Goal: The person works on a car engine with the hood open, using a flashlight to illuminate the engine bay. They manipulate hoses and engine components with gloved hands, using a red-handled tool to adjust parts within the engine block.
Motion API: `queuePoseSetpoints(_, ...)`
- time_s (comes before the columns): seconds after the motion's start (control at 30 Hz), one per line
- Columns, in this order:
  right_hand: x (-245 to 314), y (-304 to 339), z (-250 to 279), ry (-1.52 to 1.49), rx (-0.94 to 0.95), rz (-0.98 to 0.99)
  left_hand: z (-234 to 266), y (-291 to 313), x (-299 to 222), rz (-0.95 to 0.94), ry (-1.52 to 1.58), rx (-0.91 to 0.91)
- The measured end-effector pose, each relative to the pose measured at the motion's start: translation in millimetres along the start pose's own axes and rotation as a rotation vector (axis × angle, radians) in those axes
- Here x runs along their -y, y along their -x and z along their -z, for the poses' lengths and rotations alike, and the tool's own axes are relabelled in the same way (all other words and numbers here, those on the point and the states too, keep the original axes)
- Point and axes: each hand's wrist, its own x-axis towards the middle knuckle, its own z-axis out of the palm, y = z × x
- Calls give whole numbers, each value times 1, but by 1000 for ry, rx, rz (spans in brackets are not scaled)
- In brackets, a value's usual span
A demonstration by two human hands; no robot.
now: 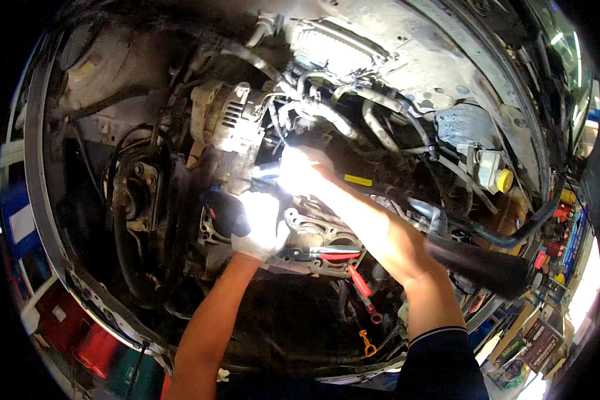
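Both hands are in an engine bay, washed out by strong light. My left hand (261,223), in a white glove, is curled over the engine block beside a dark rounded thing (228,212) with a small red mark; its hold is unclear. Farther in, my right hand (305,170) is next to a short silvery-blue cylinder (267,171); glare hides its fingers. Right of my left hand, pliers (340,256) with red and black handles lie across the block's open top face (317,230). A red-handled tool (359,281) sits just below them.
An alternator (227,117) stands beyond my left hand. Hoses (380,127) and a reservoir with a yellow cap (505,180) are on the far right. A thick black tube (480,263) lies by my right forearm. An orange loop handle (367,343) rises near the front edge.
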Motion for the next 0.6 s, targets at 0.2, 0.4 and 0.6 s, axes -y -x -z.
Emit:
queuePoseSetpoints(0.2,-12,7,-23,-836,485,-321,4,10,5,-9,10,-76)
queuePoseSetpoints(0.4,-4,0,-30,61,327,-70,1,11,12,-37,-13,-129)
queuePoseSetpoints(0.6,-15,-22,-17,693,306,124,21,6,12,1,15,-12)
